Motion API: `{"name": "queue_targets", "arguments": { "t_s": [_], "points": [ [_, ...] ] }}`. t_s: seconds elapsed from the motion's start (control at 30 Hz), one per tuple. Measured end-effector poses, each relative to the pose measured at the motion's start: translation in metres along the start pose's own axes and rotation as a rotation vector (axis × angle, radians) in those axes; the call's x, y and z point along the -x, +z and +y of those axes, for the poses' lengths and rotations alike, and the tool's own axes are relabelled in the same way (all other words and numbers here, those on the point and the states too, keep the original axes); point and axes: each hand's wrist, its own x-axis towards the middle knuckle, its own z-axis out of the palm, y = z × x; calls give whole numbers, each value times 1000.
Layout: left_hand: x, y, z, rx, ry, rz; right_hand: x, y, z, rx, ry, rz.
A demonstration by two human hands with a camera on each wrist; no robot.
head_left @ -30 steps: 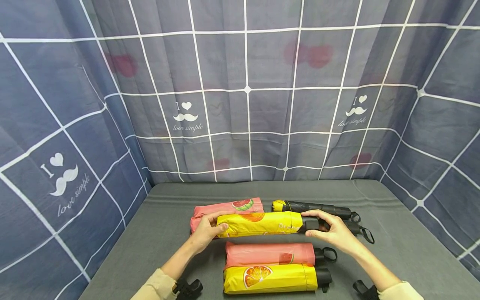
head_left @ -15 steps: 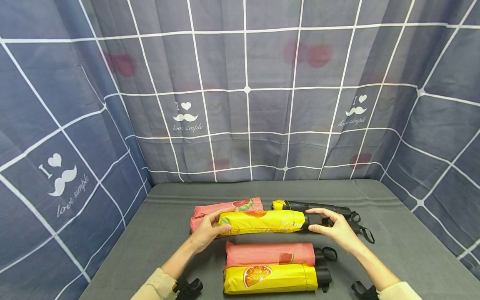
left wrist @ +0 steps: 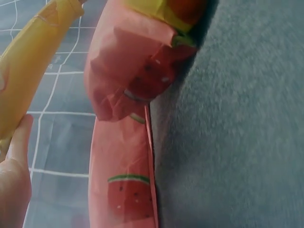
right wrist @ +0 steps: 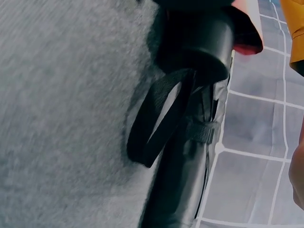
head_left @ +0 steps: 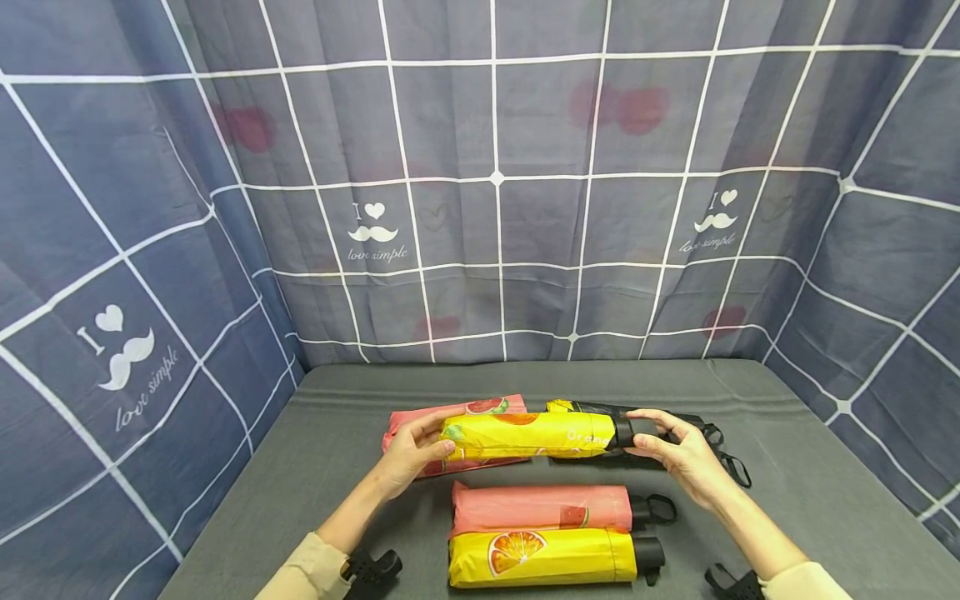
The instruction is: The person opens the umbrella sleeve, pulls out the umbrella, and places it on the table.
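A folded yellow umbrella (head_left: 502, 435) with orange prints lies level between my two hands, raised above the table. At its left end, my left hand (head_left: 408, 457) grips the fabric, thumb in front and fingers behind. My right hand (head_left: 684, 457) pinches the black handle at the other end. In the left wrist view, the yellow umbrella (left wrist: 33, 61) rises past the thumb side of the hand (left wrist: 14, 190). Behind and below it, a pink watermelon-print umbrella (head_left: 401, 423) and black umbrellas (head_left: 678, 415) lie partly hidden.
Nearer the front lie another pink umbrella (head_left: 517, 508) and another yellow umbrella (head_left: 577, 558), side by side with handles to the right. The grey table (head_left: 262, 508) is bounded by a checked blue-grey curtain (head_left: 457, 225) at the back and sides.
Both hands have lifted the yellow umbrella higher and shifted it slightly right. More of the pink umbrella behind it now shows. The two front umbrellas have stayed put.
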Motion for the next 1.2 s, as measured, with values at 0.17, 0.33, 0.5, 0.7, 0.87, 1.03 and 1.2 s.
{"name": "queue_targets", "arguments": {
  "t_s": [0.17,0.33,0.5,0.7,0.87,1.03,1.2],
  "points": [
    [1,-3,0,-64,0,17,2,-5,0,-14,-3,-11],
    [2,-4,1,-157,-5,48,3,-8,0,-9,3,-5],
    [3,-4,1,-183,-16,41,5,-9,1,-21,18,8],
    [-2,4,-1,-88,-48,-61,6,-5,1,-7,2,-9],
    [-3,9,-3,-96,-86,-76,5,-2,4,-6,10,-9],
    [-2,7,-3,-105,-63,-47,6,-5,5,-6,24,-4],
    [-2,1,1,-137,-41,11,7,-10,3,-17,11,-4]
  ]
}}
